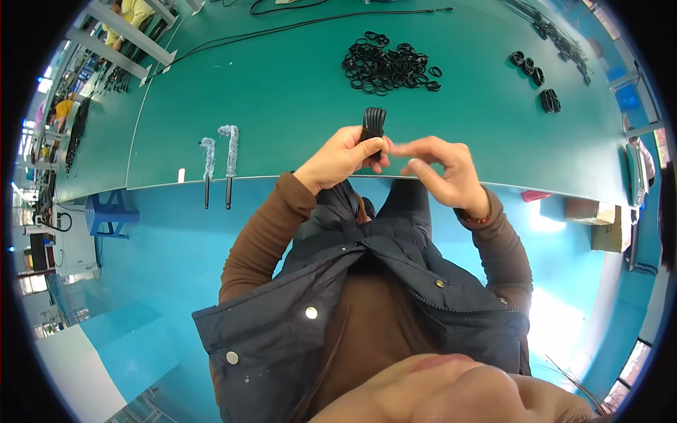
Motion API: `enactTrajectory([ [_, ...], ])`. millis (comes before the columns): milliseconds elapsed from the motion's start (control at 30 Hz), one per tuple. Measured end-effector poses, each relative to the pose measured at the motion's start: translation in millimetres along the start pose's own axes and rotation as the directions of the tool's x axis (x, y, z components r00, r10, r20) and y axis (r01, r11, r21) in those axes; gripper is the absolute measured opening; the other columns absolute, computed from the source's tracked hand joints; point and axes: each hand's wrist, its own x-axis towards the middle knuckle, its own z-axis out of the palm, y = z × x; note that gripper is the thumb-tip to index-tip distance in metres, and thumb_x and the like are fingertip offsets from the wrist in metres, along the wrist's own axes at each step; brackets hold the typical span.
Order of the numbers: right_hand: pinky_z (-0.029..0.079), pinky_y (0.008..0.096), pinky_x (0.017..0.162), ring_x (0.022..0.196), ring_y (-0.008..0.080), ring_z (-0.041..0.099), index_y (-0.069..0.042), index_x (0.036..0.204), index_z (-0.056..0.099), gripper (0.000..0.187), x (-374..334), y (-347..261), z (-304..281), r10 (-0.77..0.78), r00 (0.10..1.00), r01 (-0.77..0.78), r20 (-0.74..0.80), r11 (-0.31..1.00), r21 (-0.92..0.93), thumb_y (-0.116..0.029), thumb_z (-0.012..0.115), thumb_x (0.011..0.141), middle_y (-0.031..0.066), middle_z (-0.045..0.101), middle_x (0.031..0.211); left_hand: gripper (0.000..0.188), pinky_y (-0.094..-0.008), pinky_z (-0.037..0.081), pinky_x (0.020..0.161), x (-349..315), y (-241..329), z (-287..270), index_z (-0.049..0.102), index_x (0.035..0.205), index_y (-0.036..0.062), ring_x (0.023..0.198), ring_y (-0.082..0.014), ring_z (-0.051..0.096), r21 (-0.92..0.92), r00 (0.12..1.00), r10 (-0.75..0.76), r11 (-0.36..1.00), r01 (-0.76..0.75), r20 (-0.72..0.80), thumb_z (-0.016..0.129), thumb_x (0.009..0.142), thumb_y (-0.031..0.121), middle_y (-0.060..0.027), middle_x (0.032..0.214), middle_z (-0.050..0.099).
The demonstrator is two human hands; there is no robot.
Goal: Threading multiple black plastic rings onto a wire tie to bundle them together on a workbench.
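A folded bundle of black cable (374, 124) stands upright over the front edge of the green table, its looped end pointing away from me. My left hand (350, 154) is closed round its lower part, the thumb pressed across the front. Just to the right is my right hand (442, 168), its fingers apart and nothing visible in them. The index finger reaches toward the bundle near my left fingertips; whether it touches cannot be made out. Beyond my hands lies a loose pile of small black rings (386, 65).
Several coiled black bundles (527, 65) lie at the right of the green table (282, 106). Two rods with clear wrapping (231, 151) overhang its front edge at left. A long black cable (303, 27) crosses the back. A blue stool (111, 213) and cardboard boxes (606, 222) stand below.
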Motion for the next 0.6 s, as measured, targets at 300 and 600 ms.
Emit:
enactTrajectory([
  [300, 0.051, 0.0282, 0.074, 0.084, 0.0165, 0.063, 0.006, 0.110, 0.054, 0.030, 33.7, 21.2, 3.2, 0.174, 0.974, -0.137, -0.145, 0.962, 0.236, -0.017, 0.057, 0.091, 0.0112, 0.064, 0.093, 0.023, -0.0319, 0.052, 0.082, 6.5, 15.9, 27.9, 0.054, 0.107, -0.0030, 0.089, -0.0194, 0.062, 0.063, 0.999, -0.033, 0.997, 0.032, 0.012, 0.049, 0.096, 0.017, -0.0103, 0.100, 0.059],
  [600, 0.050, 0.0299, 0.086, 0.094, 0.0166, 0.062, 0.005, 0.113, 0.053, 0.030, 31.1, 30.2, 2.7, 0.159, 0.969, -0.131, -0.187, 0.980, 0.151, -0.018, 0.053, 0.095, 0.0143, 0.065, 0.102, 0.026, -0.0390, 0.054, 0.086, 3.3, -1.7, 18.6, 0.053, 0.109, -0.0062, 0.096, -0.0304, 0.064, -0.093, 0.991, 0.060, 0.993, -0.072, -0.118, 0.046, 0.097, 0.016, -0.0153, 0.106, 0.061],
])
